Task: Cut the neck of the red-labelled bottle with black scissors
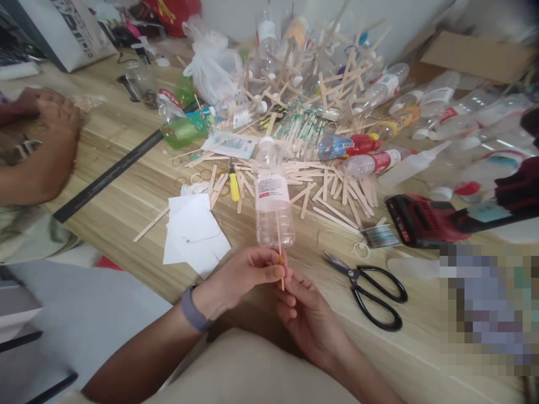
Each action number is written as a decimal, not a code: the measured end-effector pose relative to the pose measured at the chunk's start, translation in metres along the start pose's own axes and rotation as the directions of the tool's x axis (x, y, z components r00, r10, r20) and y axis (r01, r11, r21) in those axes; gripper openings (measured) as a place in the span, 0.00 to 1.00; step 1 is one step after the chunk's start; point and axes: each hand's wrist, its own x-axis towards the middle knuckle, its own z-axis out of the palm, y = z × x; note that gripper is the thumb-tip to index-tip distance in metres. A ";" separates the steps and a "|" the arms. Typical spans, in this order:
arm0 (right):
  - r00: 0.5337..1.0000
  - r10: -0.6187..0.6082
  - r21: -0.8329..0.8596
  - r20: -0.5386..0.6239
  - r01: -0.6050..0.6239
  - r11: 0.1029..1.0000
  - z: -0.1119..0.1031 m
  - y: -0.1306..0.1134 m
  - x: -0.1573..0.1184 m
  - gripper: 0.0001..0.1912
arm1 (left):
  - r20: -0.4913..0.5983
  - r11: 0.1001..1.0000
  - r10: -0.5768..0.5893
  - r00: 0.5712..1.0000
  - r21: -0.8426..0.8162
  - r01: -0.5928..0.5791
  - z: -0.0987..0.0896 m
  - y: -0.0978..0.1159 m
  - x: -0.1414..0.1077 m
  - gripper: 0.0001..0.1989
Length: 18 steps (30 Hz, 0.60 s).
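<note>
Between both hands, near the table's front edge, is a thin wooden stick [278, 230] pointing away from me. My left hand [259, 269] pinches its lower part between thumb and fingers. From the right, my right hand [301, 294] closes its fingertips on the same stick near its lower end. Just beyond the fingers stands a clear plastic bottle [273, 221] with a white cap and a pale label; the stick overlaps its lower half in view. I cannot tell whether stick and bottle touch. Black-handled scissors [364, 286] lie to the right of my right hand.
White paper [196, 235], a yellow-handled screwdriver [234, 182] and many craft sticks [328, 185] lie beyond my hands. Plastic bottles crowd the back and right, near a red power tool [421, 219]. A long black strip [113, 171] lies left, beside another person's hands [54, 115].
</note>
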 end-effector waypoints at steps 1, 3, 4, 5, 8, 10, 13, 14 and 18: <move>1.000 0.018 0.018 -0.010 -0.018 1.000 0.000 -0.001 0.000 0.14 | -0.003 1.000 0.008 1.000 0.009 -0.008 0.001 0.000 0.000 0.17; 0.999 0.046 0.041 -0.017 -0.045 0.998 -0.001 -0.002 0.000 0.14 | -0.005 0.999 0.024 1.000 0.026 -0.023 0.003 0.001 0.000 0.17; 0.998 0.052 0.049 -0.018 -0.051 0.997 -0.001 -0.002 0.000 0.14 | -0.006 0.999 0.032 0.999 0.038 -0.032 0.005 0.001 0.000 0.17; 0.998 0.052 0.053 -0.018 -0.051 0.997 -0.002 -0.002 -0.001 0.14 | -0.005 0.998 0.041 0.999 0.050 -0.041 0.006 0.002 0.000 0.17; 0.999 0.024 0.047 -0.024 -0.023 0.999 -0.001 -0.002 -0.001 0.14 | -0.001 0.998 0.045 0.999 0.051 -0.045 0.009 0.002 0.002 0.17; 0.999 0.001 0.040 -0.038 0.001 0.999 0.000 -0.002 -0.002 0.15 | -0.007 0.999 0.035 0.999 0.035 -0.034 0.012 0.001 0.003 0.18; 0.997 -0.021 0.032 -0.070 0.023 0.999 0.004 -0.003 -0.003 0.15 | -0.028 1.000 0.025 0.999 0.009 -0.024 0.015 0.000 0.004 0.19; 0.997 -0.029 0.030 -0.078 0.032 0.999 0.005 -0.003 -0.003 0.15 | -0.041 1.000 0.020 0.999 -0.007 -0.020 0.017 -0.001 0.004 0.19; 0.990 -0.131 -0.032 -0.043 0.130 0.991 0.008 -0.002 -0.002 0.14 | -0.090 0.995 -0.025 0.996 -0.102 0.015 0.022 -0.004 0.005 0.17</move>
